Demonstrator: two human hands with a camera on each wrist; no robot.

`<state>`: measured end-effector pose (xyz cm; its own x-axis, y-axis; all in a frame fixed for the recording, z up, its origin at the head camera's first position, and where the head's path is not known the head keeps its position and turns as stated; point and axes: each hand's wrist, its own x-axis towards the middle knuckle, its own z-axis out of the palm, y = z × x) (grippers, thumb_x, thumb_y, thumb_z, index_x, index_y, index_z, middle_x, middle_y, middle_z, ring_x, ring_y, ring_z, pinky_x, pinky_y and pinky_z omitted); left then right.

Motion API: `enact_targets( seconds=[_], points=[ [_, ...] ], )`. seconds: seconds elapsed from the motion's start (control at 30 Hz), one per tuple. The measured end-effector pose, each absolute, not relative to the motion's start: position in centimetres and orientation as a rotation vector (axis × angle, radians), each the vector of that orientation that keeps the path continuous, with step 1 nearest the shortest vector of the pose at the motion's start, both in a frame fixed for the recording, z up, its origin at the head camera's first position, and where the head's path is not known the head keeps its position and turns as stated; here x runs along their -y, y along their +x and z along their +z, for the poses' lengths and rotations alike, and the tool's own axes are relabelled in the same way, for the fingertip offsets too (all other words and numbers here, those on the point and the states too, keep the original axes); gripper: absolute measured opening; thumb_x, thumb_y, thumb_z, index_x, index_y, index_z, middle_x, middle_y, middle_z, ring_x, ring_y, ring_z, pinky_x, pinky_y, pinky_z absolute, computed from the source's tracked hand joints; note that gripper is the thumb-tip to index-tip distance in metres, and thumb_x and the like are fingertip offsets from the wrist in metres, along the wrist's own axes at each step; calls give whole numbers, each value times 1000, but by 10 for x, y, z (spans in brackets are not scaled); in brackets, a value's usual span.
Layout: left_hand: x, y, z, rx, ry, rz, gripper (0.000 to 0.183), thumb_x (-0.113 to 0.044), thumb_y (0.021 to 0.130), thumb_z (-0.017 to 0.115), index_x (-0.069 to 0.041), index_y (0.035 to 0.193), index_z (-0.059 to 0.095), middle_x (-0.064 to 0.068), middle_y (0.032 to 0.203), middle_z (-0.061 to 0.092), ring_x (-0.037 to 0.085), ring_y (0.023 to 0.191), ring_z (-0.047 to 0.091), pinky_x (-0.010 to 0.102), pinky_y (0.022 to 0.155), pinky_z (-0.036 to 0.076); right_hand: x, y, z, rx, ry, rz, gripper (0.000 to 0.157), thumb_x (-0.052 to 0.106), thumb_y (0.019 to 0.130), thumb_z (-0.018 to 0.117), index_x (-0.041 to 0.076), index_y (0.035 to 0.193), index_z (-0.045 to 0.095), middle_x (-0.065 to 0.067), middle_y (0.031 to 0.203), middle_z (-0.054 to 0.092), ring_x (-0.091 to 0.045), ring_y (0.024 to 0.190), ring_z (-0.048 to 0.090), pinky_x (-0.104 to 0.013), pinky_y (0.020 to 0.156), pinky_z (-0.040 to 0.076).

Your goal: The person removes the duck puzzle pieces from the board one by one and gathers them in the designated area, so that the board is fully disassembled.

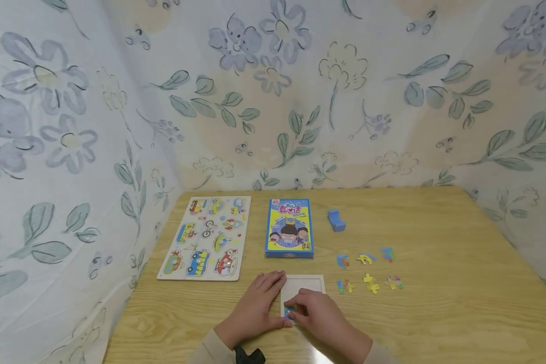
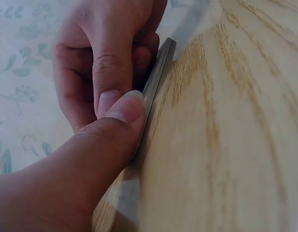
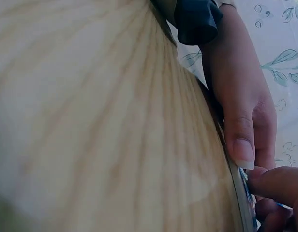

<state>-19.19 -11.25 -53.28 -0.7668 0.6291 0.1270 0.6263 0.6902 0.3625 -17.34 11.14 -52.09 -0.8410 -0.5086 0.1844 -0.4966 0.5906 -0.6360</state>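
A small pale puzzle tray lies near the front of the table. My left hand holds its left side, fingers at the far corner and thumb at the near edge. In the left wrist view, that thumb presses the edge of the tray. My right hand pinches a blue-green puzzle piece between thumb and forefinger, low in the tray's near left corner. The right hand's fingers partly cover the piece. In the right wrist view, the left thumb and the right thumb come close together.
Several loose puzzle pieces lie in two rows right of the tray. Behind it stands a blue-yellow card box, with a small blue block to its right. A wooden vehicle puzzle board lies at the left. Patterned cloth borders the table.
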Motion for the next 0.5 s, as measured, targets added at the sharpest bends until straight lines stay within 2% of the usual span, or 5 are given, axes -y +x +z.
enact_targets(
  seconds=[0.2,0.33,0.5],
  points=[
    [111,-192,-532,-2869,1064,628,98,-69,91,68,-4,159,43,8,166,37,27,152,33,50,129,22,-113,-172,-521,-2736,-790,-1247,19,13,88,85,20,104,78,10,98,50,2,70,46,-18,57,44],
    [111,-192,-533,-2863,1065,639,98,-70,91,67,-4,160,42,8,166,37,27,153,32,50,129,21,-114,-172,-522,-2691,-744,-1316,22,7,89,83,22,102,75,13,92,55,0,72,50,-21,60,47],
    [111,-193,-535,-2885,1073,626,98,-70,91,68,-5,160,43,7,166,37,28,152,33,50,129,22,-115,-174,-518,-2582,-637,-1474,20,3,93,77,15,108,70,10,87,61,-2,70,53,-21,60,49]
  ],
)
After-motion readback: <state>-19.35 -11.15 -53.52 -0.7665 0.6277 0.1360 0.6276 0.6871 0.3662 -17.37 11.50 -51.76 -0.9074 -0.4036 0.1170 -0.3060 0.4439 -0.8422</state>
